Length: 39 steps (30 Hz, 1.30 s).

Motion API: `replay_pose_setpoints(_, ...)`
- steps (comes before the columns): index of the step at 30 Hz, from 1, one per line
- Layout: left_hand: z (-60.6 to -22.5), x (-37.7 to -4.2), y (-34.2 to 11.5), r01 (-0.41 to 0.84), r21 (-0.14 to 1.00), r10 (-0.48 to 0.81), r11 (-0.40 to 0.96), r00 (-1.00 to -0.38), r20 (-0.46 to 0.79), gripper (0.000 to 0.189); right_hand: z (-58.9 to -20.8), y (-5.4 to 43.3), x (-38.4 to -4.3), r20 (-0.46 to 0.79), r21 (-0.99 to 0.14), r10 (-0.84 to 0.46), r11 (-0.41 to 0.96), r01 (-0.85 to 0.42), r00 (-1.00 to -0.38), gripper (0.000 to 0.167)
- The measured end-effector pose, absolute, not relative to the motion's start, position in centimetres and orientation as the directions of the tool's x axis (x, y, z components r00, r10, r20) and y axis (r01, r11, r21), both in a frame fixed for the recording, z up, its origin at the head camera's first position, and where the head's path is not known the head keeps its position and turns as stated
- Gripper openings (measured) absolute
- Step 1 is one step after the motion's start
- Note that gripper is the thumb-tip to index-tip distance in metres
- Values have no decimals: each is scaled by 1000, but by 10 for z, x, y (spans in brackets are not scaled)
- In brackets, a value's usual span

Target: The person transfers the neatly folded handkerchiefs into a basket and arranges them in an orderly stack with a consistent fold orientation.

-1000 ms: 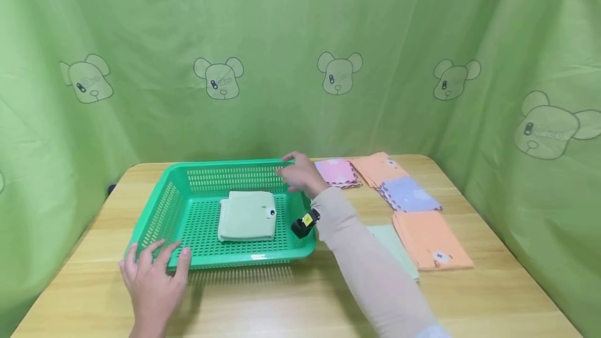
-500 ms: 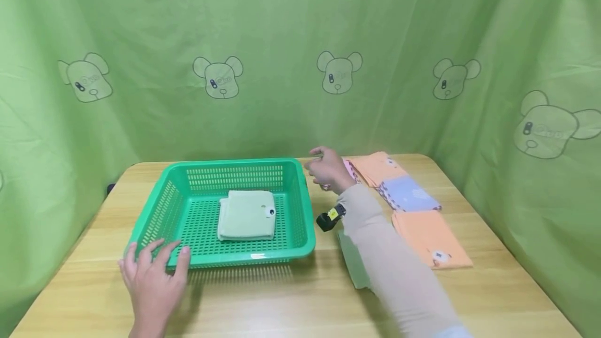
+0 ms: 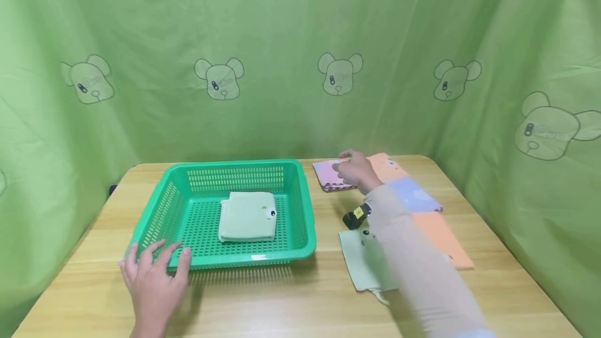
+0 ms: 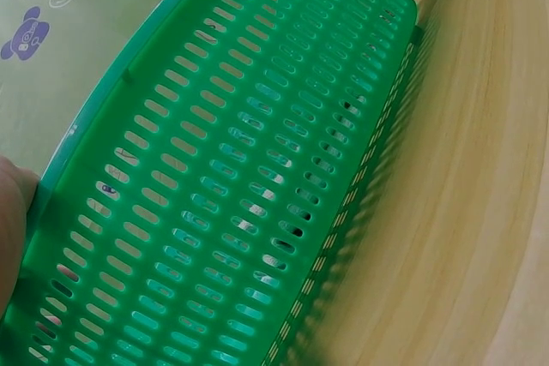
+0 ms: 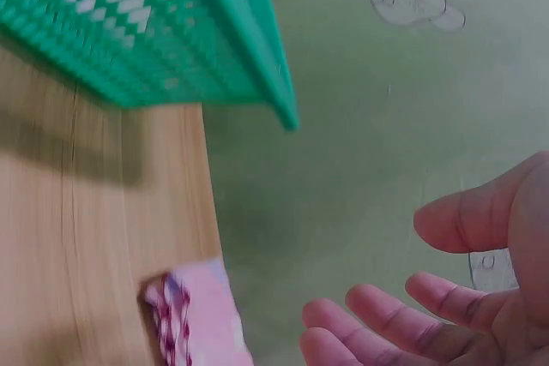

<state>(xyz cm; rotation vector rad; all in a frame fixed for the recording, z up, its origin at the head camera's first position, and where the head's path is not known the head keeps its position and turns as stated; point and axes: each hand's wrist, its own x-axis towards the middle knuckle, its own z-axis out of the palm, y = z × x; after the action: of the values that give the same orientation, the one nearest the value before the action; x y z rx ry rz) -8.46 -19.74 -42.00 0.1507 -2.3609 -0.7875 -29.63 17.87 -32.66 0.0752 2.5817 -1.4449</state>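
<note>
My left hand (image 3: 154,283) rests with spread fingers on the near left corner of a green plastic basket (image 3: 307,213). In the left wrist view, part of that hand shows at the rim of the basket (image 4: 184,126). A folded pale green towel (image 3: 246,218) with an embroidered eye lies inside. My right hand (image 3: 358,170) hovers to the right of the basket, overlapping a folded pink towel (image 3: 327,173) in the head view. The right wrist view shows its fingers (image 5: 395,315) loosely extended, nothing between them and the thumb, with the pink towel (image 5: 210,310) beyond.
On the table's right side lie orange towels (image 3: 382,163) (image 3: 443,236), a lavender towel (image 3: 415,196) and another pale green towel (image 3: 363,262), partly under my right forearm. A green curtain (image 3: 281,119) closes off the back and sides of the wooden table (image 3: 263,301).
My right hand has moved right, from over the basket's right rim to the pink towel. The pale green towel outside the basket shows more from under the arm. My left hand stays put.
</note>
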Motion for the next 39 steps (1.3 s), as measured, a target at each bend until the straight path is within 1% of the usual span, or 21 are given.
replay_pose_setpoints(5, -419, -84, -197, 72, 575, -291, 815, -807, 515, 36, -334, 202, -300, -180, -840, -4, 522, 151, -984, 58)
replay_pose_setpoints(8, -418, -83, -197, 67, 575, -294, 815, -808, 511, 36, -341, 218, -303, -154, -850, 20, 507, 143, -988, 60)
replay_pose_setpoints(12, -418, -83, -197, 68, 579, -297, 813, -806, 512, 36, -350, 238, -304, -117, -840, 52, 528, 126, -992, 59)
replay_pose_setpoints(16, -418, -83, -197, 71, 579, -297, 813, -804, 516, 36, -356, 256, -302, -118, -827, 73, 544, 139, -990, 59)
replay_pose_setpoints(19, -419, -83, -197, 73, 579, -297, 812, -803, 517, 35, -360, 268, -301, -132, -784, 90, 600, 159, -987, 62)
replay_pose_setpoints(24, -419, -83, -197, 73, 581, -300, 810, -801, 518, 35, -364, 288, -300, -118, -686, 113, 709, 163, -987, 63)
replay_pose_setpoints(33, -419, -83, -198, 86, 570, -296, 817, -786, 542, 37, -370, 318, -295, -120, -647, 137, 740, 182, -983, 64)
replay_pose_setpoints(39, -418, -83, -198, 83, 575, -298, 814, -789, 537, 37, -377, 336, -295, -154, -632, 160, 742, 222, -975, 67)
